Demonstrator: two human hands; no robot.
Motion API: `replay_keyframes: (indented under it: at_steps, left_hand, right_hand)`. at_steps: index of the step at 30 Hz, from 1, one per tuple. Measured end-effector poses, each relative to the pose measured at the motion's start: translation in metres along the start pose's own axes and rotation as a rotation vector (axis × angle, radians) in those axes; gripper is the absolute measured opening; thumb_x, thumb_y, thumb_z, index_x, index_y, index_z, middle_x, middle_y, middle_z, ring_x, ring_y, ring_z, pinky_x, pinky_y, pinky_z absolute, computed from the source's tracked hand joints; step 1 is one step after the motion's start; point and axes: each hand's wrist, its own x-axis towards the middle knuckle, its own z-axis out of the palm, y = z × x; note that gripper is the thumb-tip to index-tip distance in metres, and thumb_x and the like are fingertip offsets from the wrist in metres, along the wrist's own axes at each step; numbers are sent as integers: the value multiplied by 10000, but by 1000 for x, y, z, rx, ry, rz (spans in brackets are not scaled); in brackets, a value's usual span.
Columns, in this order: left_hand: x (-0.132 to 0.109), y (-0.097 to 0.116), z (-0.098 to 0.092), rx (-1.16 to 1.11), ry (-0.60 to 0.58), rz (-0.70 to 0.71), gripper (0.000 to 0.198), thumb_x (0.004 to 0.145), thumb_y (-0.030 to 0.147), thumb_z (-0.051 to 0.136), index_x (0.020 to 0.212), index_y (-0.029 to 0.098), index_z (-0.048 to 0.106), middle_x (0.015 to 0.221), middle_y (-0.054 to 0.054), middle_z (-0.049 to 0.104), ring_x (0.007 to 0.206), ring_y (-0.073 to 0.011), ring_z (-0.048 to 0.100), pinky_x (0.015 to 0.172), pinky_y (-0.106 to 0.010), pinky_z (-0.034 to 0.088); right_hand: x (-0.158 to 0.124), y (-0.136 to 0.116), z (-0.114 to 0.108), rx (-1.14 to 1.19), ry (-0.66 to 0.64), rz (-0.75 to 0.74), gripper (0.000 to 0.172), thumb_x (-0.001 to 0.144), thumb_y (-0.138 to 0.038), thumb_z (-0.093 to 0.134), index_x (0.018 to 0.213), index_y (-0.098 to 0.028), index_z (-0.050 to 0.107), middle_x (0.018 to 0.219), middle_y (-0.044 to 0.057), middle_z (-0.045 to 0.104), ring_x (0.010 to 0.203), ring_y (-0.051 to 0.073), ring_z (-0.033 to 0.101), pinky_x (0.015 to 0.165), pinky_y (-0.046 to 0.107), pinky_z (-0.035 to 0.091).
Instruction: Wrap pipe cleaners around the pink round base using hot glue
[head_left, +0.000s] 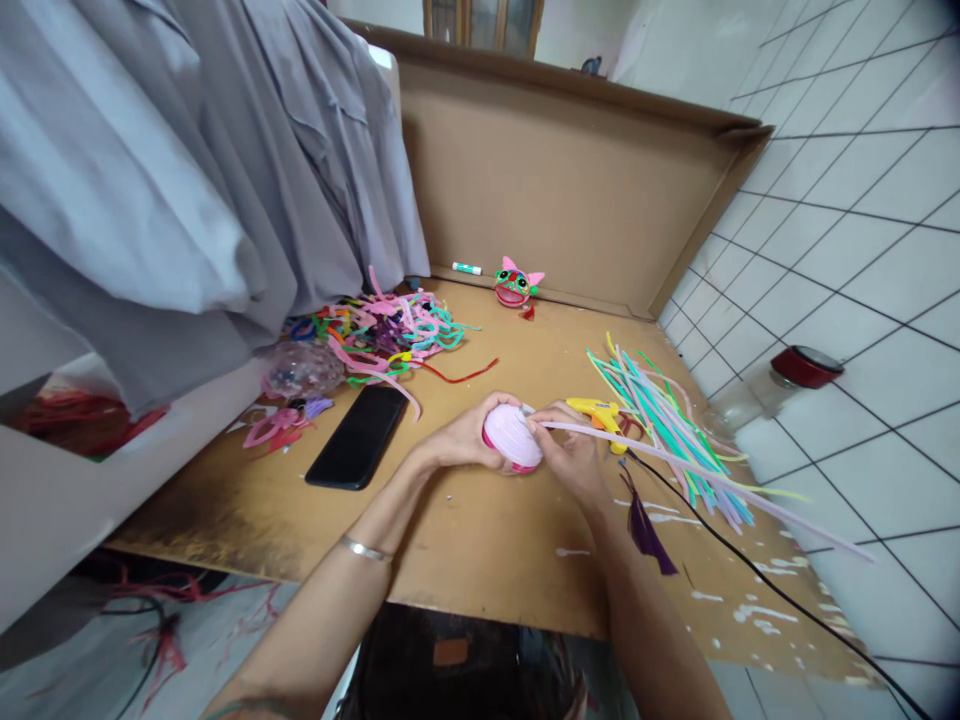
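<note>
My left hand (pixel 459 436) is wrapped round a pink ball (pixel 511 437) wound with fuzzy wire, held just above a brown cardboard sheet (pixel 480 540). My right hand (pixel 574 455) pinches a long pale lilac pipe cleaner (pixel 712 478) against the ball's right side; the wire trails off to the right over the floor tiles. A yellow glue gun (pixel 598 412) lies just behind my right hand, its black cord (pixel 772 590) running toward the lower right.
A black phone (pixel 358 436) lies left of my hands. Tangled coloured pipe cleaners (pixel 390 335) sit behind it, a straight bundle (pixel 667 430) at right. A pink cat-face craft (pixel 516 284) and glue stick (pixel 466 268) rest by the cardboard wall. A red-lidded jar (pixel 780 385) lies on tiles.
</note>
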Motion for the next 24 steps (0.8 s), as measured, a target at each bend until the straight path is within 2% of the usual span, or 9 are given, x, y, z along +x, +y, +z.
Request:
replay_keyframes:
  at_steps: [6, 13, 24]
  left_hand:
    - [0, -2, 0, -13, -8, 4, 751, 494, 210, 736, 1181, 199, 431, 1078, -20, 531, 953, -185, 507, 817, -289, 437]
    - [-1, -1, -1, 9, 0, -9, 751, 493, 212, 738, 1185, 197, 446, 1098, -27, 535, 974, -197, 510, 858, -312, 443]
    - [-2, 1, 0, 25, -5, -14, 758, 510, 212, 758, 1195, 203, 435, 1106, -25, 536, 976, -188, 517, 840, -295, 450]
  right_hand:
    - [-1, 3, -1, 10, -51, 19, 158, 889, -293, 569, 797, -238, 685, 788, 36, 670, 761, 183, 624, 704, 320, 521]
    - [-1, 4, -1, 6, -70, -8, 161, 893, -288, 583, 790, -233, 694, 788, 33, 673, 755, 175, 633, 688, 299, 515]
    - [-1, 3, -3, -31, -97, -38, 161, 899, -278, 575, 812, -228, 701, 803, 34, 671, 761, 176, 638, 703, 306, 513]
